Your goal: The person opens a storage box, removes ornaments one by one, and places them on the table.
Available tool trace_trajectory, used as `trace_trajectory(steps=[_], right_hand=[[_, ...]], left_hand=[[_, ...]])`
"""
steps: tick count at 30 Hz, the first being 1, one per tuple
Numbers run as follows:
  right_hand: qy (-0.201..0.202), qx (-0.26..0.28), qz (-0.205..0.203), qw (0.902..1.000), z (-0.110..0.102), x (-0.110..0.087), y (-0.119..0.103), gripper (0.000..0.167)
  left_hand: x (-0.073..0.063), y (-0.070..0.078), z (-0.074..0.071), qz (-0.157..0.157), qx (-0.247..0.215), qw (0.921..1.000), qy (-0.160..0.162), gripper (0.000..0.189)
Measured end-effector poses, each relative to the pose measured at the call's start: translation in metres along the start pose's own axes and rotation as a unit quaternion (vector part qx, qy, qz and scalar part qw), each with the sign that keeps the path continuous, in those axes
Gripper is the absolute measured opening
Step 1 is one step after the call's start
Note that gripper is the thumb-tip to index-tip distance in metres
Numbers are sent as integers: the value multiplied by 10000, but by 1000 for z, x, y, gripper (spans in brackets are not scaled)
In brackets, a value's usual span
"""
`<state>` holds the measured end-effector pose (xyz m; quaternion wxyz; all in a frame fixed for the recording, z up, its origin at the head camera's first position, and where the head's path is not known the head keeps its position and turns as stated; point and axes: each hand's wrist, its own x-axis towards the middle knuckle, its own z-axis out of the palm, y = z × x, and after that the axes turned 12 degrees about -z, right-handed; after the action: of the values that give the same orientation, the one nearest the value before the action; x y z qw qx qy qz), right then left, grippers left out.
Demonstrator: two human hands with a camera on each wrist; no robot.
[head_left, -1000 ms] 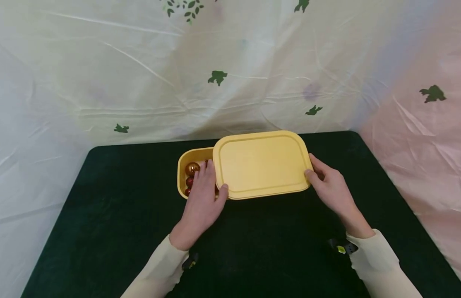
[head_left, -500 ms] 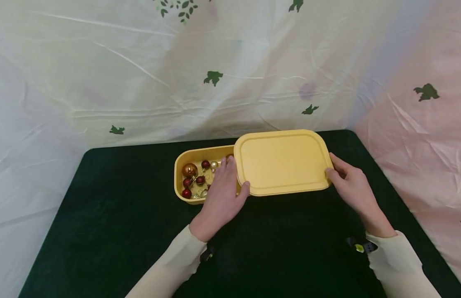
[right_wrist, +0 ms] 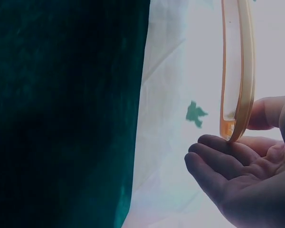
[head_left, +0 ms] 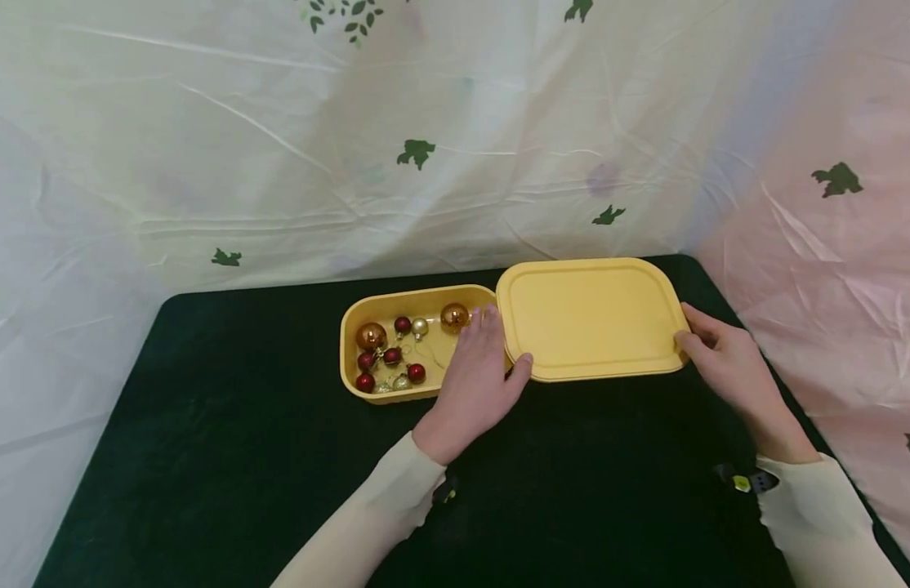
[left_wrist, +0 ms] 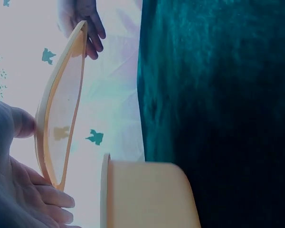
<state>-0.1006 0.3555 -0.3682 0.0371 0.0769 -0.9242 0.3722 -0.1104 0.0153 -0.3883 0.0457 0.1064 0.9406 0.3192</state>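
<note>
A yellow lid point(head_left: 591, 320) is raised off the right side of a matching yellow box point(head_left: 407, 397). My left hand point(head_left: 475, 384) pinches the lid's left end, thumb above and fingers beneath, partly covering the box's right end. At the opposite end, my right hand point(head_left: 730, 367) grips the edge between thumb and fingers. Inside the box lie Christmas baubles: a copper one point(head_left: 371, 336) at the left, another copper bauble point(head_left: 455, 318) towards the right, several small dark red baubles point(head_left: 416, 373) and small pale gold ones point(head_left: 420, 328). The left wrist view shows the lid point(left_wrist: 43, 114) tilted apart from the box point(left_wrist: 149, 197).
Dark green cloth point(head_left: 227, 457) covers the table. A pale curtain point(head_left: 278, 139) with green bird shapes hangs behind its far edge, and a pinkish curtain point(head_left: 852, 269) hangs along the right side.
Both hands have carried the lid to the right, off the box. The baubles, mostly hidden earlier, are now exposed, and the box has stayed roughly in place.
</note>
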Motion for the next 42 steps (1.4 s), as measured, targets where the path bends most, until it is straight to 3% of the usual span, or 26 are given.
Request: trace_trajectory(steps=[14,21,29,37,42], right_hand=[[-54,-131,160,9998,-27,-4,35,60],[56,-80,118,9999,-35,-6,49,57],[-105,-21,292,9995,-40,-5,60,59],[-687,-64,293,9972,-39,-3,81,60],[-1151,-39,158,9932,-38,1,90,65]], left_hand=[[21,32,24,284,467,9985,63,79],[26,44,33,379,322,9987,-63,80],[25,47,50,20,-800,9949,-608,84],[25,45,67,-537,-1153,9853,-1140,86],[30,40,73,-893,-1162,9816,-1221,86]])
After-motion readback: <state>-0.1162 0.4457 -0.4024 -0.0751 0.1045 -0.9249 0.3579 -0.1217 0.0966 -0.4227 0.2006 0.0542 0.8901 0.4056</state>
